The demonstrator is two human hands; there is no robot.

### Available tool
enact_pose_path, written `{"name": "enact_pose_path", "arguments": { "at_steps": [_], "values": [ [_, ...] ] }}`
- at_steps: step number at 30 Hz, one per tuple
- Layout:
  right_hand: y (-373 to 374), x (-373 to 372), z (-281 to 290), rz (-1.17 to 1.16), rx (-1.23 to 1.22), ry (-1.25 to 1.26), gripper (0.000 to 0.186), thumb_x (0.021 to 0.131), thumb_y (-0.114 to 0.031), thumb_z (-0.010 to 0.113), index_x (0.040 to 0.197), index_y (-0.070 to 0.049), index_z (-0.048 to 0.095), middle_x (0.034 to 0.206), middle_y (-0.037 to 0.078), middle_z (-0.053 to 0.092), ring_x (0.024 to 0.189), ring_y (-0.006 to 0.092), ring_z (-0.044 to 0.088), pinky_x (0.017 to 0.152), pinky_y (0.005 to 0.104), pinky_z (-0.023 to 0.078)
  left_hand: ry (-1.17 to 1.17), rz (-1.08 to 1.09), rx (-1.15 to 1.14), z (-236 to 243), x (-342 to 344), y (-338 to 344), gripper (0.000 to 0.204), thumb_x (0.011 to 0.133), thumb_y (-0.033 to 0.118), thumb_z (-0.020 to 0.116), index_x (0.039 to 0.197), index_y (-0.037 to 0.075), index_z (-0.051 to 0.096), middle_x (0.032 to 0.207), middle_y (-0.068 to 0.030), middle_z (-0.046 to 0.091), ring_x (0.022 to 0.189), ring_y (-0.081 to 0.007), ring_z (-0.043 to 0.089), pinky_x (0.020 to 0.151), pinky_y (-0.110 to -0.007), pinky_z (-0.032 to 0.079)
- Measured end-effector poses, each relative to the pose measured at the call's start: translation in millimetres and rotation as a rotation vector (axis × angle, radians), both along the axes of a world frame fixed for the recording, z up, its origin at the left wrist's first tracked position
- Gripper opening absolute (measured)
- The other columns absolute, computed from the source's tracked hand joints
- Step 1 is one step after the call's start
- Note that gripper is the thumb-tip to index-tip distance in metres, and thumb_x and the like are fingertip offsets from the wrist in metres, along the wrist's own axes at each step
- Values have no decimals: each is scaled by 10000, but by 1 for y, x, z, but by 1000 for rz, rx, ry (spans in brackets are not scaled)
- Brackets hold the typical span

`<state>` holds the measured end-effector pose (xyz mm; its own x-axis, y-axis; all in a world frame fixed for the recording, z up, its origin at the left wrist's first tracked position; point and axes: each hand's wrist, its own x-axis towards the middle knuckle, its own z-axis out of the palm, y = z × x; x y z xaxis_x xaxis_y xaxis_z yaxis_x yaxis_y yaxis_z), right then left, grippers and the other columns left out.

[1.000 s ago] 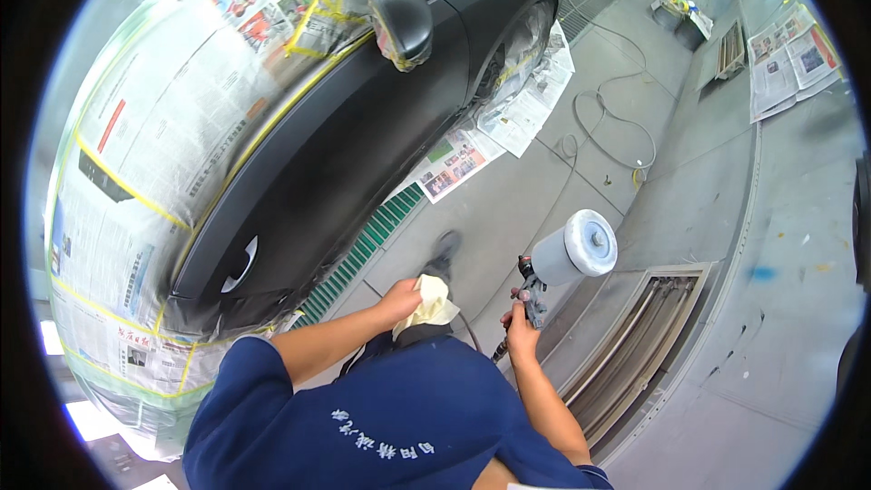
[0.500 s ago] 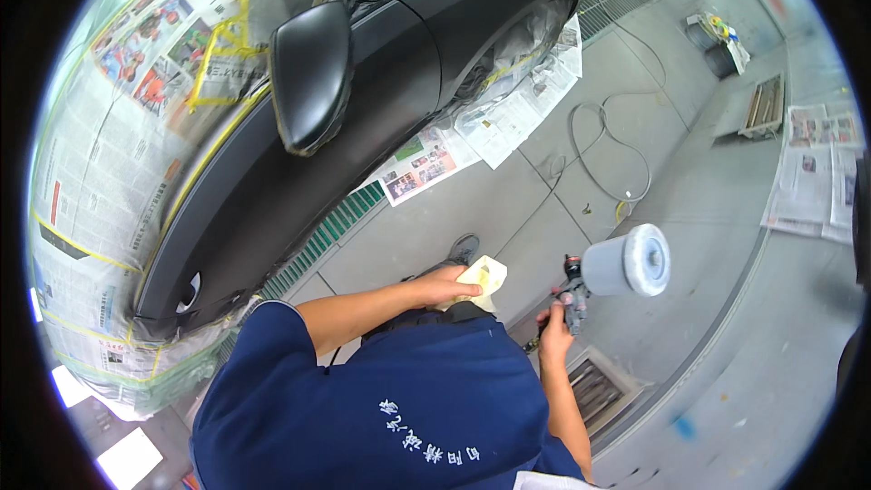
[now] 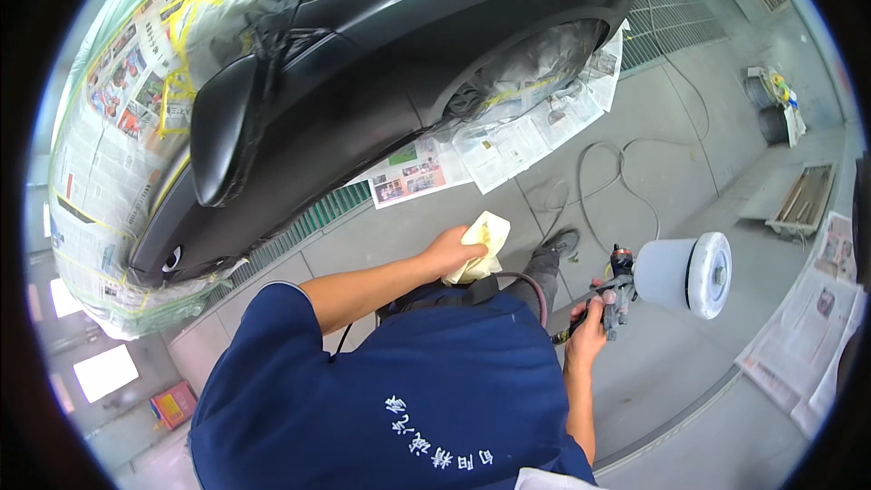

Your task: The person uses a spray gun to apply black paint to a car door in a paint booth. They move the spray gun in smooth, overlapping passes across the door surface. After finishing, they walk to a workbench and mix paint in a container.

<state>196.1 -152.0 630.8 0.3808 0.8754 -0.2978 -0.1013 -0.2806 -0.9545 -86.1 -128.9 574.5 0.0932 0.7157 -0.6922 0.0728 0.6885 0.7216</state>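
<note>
In front of my waist, my left hand (image 3: 451, 251) is closed round a crumpled pale yellow cloth (image 3: 487, 240). My right hand (image 3: 587, 326) grips a spray gun (image 3: 620, 301) by its handle, off to my right. A white paint cup (image 3: 667, 270) is fixed to the gun and lies on its side, lid end pointing right. From the gun's handle a hose (image 3: 543, 299) runs back toward my waist. Both hands are away from the car, whose dark matte side panel (image 3: 363, 82) stretches across the upper left with a black wing mirror (image 3: 224, 132).
Newspaper and yellow tape mask the car (image 3: 118, 163). More newspaper (image 3: 497, 152) lies under the wheel arch, beside a green floor grating (image 3: 331, 209). A grey hose (image 3: 626, 172) is looped on the floor. Along the right wall are cans (image 3: 771, 104) and a vent (image 3: 803, 200).
My view has shifted, and the car's front wheel arch sits further right. The spray gun has moved right and slightly down in view. The cloth is still in my left hand, a little higher.
</note>
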Motion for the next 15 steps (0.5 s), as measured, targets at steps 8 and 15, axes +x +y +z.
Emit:
{"name": "enact_pose_path", "arguments": {
  "at_steps": [8,15],
  "values": [
    [150,187,17,205,-78,2,183,974,-109,508,1152,-72,499,1201,87,613,566,78,497,501,228,402,13,69,41,53,184,143,405,831,229,692,1147,-14,625,1037,-108,680,909,-185,641,826,-326,503],
    [257,276,4,121,-70,55,214,960,-88,513,1173,-85,493,1214,90,623,534,72,491,474,223,410,55,182,73,53,274,242,420,818,234,700,1137,-26,621,1044,-116,683,920,-181,642,831,-323,507]
  ]
}}
